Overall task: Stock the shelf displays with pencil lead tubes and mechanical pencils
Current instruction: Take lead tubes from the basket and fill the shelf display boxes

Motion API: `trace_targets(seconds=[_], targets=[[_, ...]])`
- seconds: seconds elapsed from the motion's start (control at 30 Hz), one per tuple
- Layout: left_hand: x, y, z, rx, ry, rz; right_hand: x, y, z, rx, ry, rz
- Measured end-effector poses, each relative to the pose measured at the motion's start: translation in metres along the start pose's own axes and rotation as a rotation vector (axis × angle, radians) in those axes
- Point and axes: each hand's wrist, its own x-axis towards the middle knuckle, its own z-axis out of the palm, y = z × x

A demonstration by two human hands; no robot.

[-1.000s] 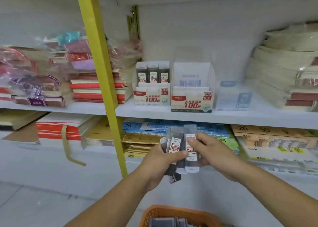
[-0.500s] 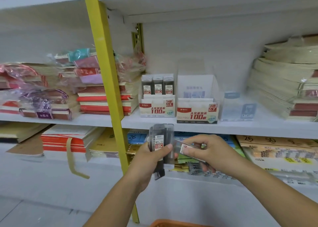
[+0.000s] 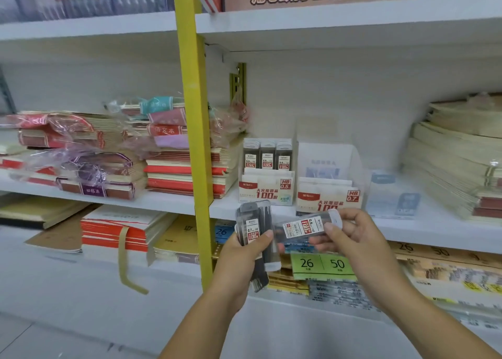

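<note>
Grey tube stack in left grip, upright; right grip pinches tube, seemingly level.

Stands open above 0.7 box; hemmed by tube-filled 0.5 box left, clear case right (both close), yellow post beyond.

L hand & R hand bare; forearms bare to frame edge; nails short, plain.

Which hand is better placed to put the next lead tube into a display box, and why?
Right, probably. The right hand pinches a single tube marked 0.5, near the HB 0.5 box. The left hand grips a whole bundle of tubes, so it can't easily place one.
</note>
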Motion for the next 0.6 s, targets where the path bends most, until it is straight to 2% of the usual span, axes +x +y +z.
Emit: trace_targets(seconds=[0.17, 0.27, 0.47, 0.6], targets=[[0.013, 0.03, -0.008, -0.049, 0.062, 0.092, 0.038, -0.064, 0.012, -0.163, -0.019, -0.355], [0.024, 0.044, -0.016, -0.083, 0.12, 0.139, 0.081, -0.101, 0.029, -0.354, -0.039, -0.515], [0.042, 0.046, -0.03, -0.116, 0.193, 0.149, 0.147, -0.111, 0.07, -0.895, -0.135, -0.647], [0.051, 0.046, -0.036, -0.129, 0.211, 0.14, 0.171, -0.105, 0.071, -1.034, -0.132, -0.687]])
